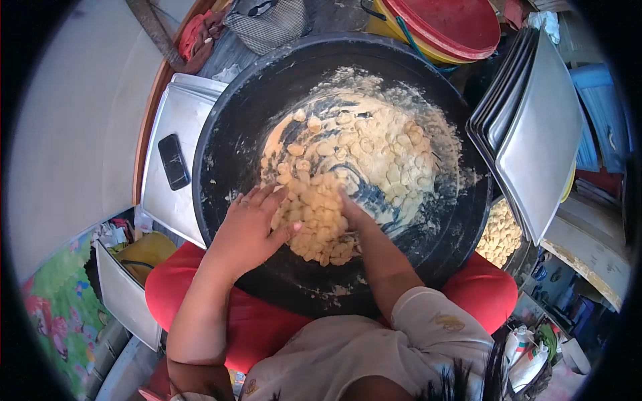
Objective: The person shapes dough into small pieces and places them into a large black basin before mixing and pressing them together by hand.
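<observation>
Head view: I read the clock from the middle of the black basin (231,144), with 12 at the top.
Pale tray (172,208) at 9 o'clock: it lay outside the basin and bore a dark phone (174,162), both well apart from the pieces.
Left hand (249,230): its fingers were spread wide against the heap's left side.
Checked bag (271,28) at 11 o'clock: it lay beyond the rim, out of the way.
Heap of pale pieces (315,220) at 7 o'clock: it sat in the basin, between the hands. I judged each piece light, rather soft and easy to dent, with slippery powder; the whole would be heavier and loose. Two cupped palms, low at both sides, seemed a better hold than pinching.
Right hand (350,208): it touched the heap's right side; its fingers were hidden, so I could not tell their grip.
Powdery pieces (398,150) at 2 o'clock: they lay spread over the basin floor.
Red bowl (461,20) at 1 o'clock: it stood past the rim.
Metal trays (543,137) at 3 o'clock: this tilted stack crowded the rim, narrowing the elbow's room.
</observation>
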Demonstrator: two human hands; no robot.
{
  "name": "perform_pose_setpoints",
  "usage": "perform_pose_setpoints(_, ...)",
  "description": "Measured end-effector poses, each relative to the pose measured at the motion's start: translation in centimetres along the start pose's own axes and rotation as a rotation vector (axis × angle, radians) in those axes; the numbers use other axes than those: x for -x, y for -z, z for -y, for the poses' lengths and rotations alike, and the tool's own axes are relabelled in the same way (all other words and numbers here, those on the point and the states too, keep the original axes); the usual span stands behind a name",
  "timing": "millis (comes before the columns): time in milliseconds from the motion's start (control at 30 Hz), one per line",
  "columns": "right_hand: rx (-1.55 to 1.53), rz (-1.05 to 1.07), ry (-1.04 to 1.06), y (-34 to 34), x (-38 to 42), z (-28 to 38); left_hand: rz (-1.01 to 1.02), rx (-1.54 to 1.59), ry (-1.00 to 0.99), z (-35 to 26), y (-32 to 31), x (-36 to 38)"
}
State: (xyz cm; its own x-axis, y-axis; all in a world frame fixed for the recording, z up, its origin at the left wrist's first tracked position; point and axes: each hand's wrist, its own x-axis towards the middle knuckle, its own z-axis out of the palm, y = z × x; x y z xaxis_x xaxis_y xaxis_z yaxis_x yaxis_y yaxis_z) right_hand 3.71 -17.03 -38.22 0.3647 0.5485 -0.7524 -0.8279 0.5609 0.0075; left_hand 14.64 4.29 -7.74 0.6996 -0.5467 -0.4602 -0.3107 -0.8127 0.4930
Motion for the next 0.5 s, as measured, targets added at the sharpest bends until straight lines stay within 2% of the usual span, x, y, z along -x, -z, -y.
perform_pose_setpoints(67,0.129,0.085,0.263,-2.5,-4.7,1.0,0.025,0.033,0.01,0.2,-0.4,-0.3)
perform_pose_setpoints(100,0.123,0.091,0.265,-4.5,-5.4,2.4,0.044,0.066,0.017,0.4,-0.5,-0.4)
perform_pose_setpoints(167,0.395,-0.006,0.144,-10.9,-4.0,6.8,0.059,0.01,0.01,0.8,-0.5,-0.3)
perform_pose_setpoints(233,0.917,-0.093,0.108,-14.0,-3.0,12.5,0.094,0.04,0.028,0.8,0.0,-0.1)
perform_pose_setpoints(300,1.214,-0.344,0.49,-11.3,-5.2,18.0,0.102,0.025,0.047,0.8,0.4,0.2)
perform_pose_setpoints(367,1.317,-1.032,0.594,-9.3,-5.5,21.4,0.101,0.067,0.063,0.5,1.0,0.4)
perform_pose_setpoints(400,1.321,-1.031,0.59,-10.0,-5.5,21.3,0.101,0.071,0.065,0.3,1.1,0.4)
perform_pose_setpoints(467,1.665,-1.196,0.331,-12.6,-5.7,19.7,0.104,0.076,0.023,0.1,1.2,0.3)
perform_pose_setpoints(500,1.854,-0.988,0.447,-13.0,-7.2,17.3,0.107,0.08,0.024,0.2,1.2,0.3)
